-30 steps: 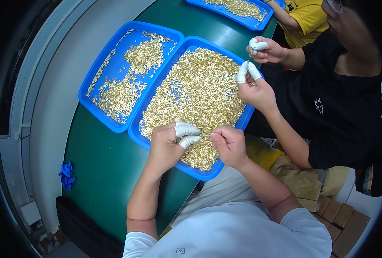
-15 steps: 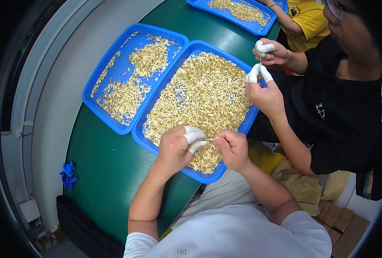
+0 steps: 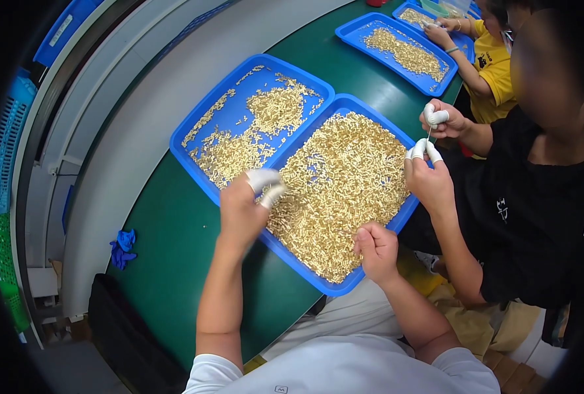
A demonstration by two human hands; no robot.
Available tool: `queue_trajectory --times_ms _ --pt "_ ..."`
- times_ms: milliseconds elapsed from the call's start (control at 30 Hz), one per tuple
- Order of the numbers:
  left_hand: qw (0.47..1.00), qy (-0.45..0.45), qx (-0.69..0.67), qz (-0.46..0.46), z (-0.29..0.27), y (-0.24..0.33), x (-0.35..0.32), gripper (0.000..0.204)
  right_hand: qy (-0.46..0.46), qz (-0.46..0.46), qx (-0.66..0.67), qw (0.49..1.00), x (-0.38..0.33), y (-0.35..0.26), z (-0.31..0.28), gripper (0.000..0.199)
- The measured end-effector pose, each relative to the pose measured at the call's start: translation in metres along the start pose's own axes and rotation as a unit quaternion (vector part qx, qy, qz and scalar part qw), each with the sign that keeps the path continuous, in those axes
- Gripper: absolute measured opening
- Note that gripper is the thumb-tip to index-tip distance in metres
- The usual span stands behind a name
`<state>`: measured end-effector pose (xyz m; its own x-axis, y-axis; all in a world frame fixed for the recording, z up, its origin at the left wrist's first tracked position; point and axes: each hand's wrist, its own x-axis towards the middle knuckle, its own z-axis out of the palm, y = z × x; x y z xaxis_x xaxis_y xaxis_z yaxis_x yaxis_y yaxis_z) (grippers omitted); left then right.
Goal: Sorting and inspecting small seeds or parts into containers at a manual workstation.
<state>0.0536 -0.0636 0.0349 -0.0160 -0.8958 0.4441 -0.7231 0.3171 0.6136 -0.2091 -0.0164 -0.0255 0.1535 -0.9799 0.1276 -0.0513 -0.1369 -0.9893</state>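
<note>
My left hand (image 3: 243, 207) is over the left edge of the nearer blue tray (image 3: 354, 284), close to the seam with the other tray. White covers are on its thumb and finger; motion blurs these tips, so anything between them cannot be made out. At the tray's near right side, my right hand (image 3: 377, 251) is bare, thumb and fingers pinched together. A thin, faint thing seems to stick out of that pinch toward the left, too small to name. Many small gold-coloured metal pieces (image 3: 344, 190) fill the nearer tray.
Another blue tray (image 3: 193, 157) with scattered gold pieces adjoins on the left. At right, a co-worker's hands (image 3: 431, 164) with white finger covers hold a thin rod. Beyond are more trays (image 3: 397, 56) and a person in yellow. Crumpled blue gloves (image 3: 123, 248) lie on the green table (image 3: 174, 282).
My left hand has parted from my right and moved left and up toward the trays' seam. My right hand keeps its pinch. The whole view has shifted, showing more of the far table.
</note>
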Motion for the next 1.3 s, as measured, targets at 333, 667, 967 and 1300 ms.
queue_trajectory --times_ms 333,667,967,1300 --pt "0.967 -0.177 -0.184 0.021 0.050 0.053 -0.050 0.035 -0.025 -0.028 -0.045 0.998 -0.002 0.006 -0.002 0.020" --pt "0.976 -0.137 -0.164 0.030 0.046 0.041 -0.051 0.012 -0.022 -0.025 -0.034 0.999 -0.003 0.006 -0.002 0.020" --pt "0.996 0.022 0.084 -0.005 -0.013 0.002 0.008 0.038 0.017 -0.021 0.029 0.999 -0.003 0.005 -0.006 0.024" --pt "0.948 -0.307 0.086 -0.011 0.064 0.043 -0.055 0.024 0.035 -0.019 0.013 0.999 -0.007 0.006 -0.006 0.026"
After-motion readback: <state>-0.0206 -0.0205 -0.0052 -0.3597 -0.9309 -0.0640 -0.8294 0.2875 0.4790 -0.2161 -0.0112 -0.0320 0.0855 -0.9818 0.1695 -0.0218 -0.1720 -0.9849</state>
